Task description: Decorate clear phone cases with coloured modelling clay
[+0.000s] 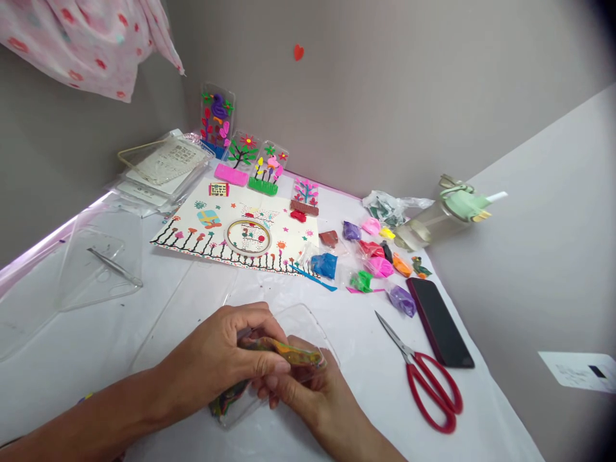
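Note:
My left hand (240,350) is closed, its thumb and fingers pinching a strip of mixed-colour modelling clay (289,353), marbled yellow, green and brown. Under it my right hand (310,382) is closed on a clear phone case (308,314), thumb on top and fingers curled beneath. The clay's right end rests over the right fingers. At the case's lower left corner, dark multicoloured clay is partly covered by my left wrist. Where clay and case touch between the hands is hidden.
Red-handled scissors (428,385) and a phone (440,321) lie at right. Beyond are bagged clay lumps (380,266), a decorated sheet (192,237) bearing a tape roll (231,244), and a bottle (447,208). Decorated clear cases (240,154) lean at the wall; tweezers (115,268) lie left.

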The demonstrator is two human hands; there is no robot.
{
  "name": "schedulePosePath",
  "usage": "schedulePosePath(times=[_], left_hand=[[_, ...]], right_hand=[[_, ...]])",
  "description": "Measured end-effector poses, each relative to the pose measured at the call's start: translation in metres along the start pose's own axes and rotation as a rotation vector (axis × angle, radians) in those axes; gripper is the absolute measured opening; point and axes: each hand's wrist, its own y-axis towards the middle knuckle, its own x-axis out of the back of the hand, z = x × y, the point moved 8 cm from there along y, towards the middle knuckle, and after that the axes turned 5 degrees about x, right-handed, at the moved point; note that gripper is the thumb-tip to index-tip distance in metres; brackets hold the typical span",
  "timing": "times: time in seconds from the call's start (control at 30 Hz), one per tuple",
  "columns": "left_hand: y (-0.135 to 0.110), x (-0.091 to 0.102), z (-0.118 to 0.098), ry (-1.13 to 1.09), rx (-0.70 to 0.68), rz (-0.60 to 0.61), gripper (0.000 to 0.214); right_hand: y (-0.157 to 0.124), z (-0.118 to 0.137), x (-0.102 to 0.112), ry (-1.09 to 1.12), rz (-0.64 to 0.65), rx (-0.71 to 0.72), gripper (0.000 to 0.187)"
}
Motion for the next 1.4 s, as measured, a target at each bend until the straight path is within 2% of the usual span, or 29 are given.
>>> schedulePosePath(times=[0.13, 0.3, 0.5, 0.63, 0.77, 0.83, 1.17, 1.3, 1.4], left_hand=[[-0.003, 0.002, -0.008, 0.049, -0.052, -0.058, 0.01], [-0.002, 0.005, -0.007, 0.092, -0.083, -0.078, 0.013], [-0.003, 0.01, -0.015, 0.33, -0.178, -0.147, 0.025], [0.001, 0.009, -0.009, 0.231, -0.129, -0.096, 0.032], [0.005, 0.007, -0.002, 0.058, -0.062, -0.019, 0.018], [0.004, 0.011, -0.004, 0.06, -0.056, -0.053, 0.012], [-0.003, 0.022, -0.01, 0.185, -0.076, -0.198, 0.022], [0.001, 0.016, -0.01, 0.14, -0.058, -0.109, 0.028], [0.003, 0.015, -0.01, 0.102, -0.049, -0.076, 0.022]], right_hand=[[0.0, -0.004, -0.001, 0.034, 0.001, -0.002, 0.027], [-0.001, -0.007, 0.001, 0.039, -0.01, -0.002, 0.025], [0.0, -0.008, 0.005, 0.057, -0.038, -0.022, 0.027], [0.001, -0.009, 0.007, 0.075, -0.048, -0.014, 0.032], [0.002, -0.009, 0.01, 0.105, -0.083, 0.004, 0.031], [0.002, -0.008, 0.011, 0.13, -0.098, 0.015, 0.029], [0.001, -0.009, 0.013, 0.143, -0.099, 0.009, 0.029], [0.002, -0.01, 0.015, 0.103, -0.111, 0.011, 0.031], [0.002, -0.01, 0.012, 0.105, -0.095, 0.004, 0.03]])
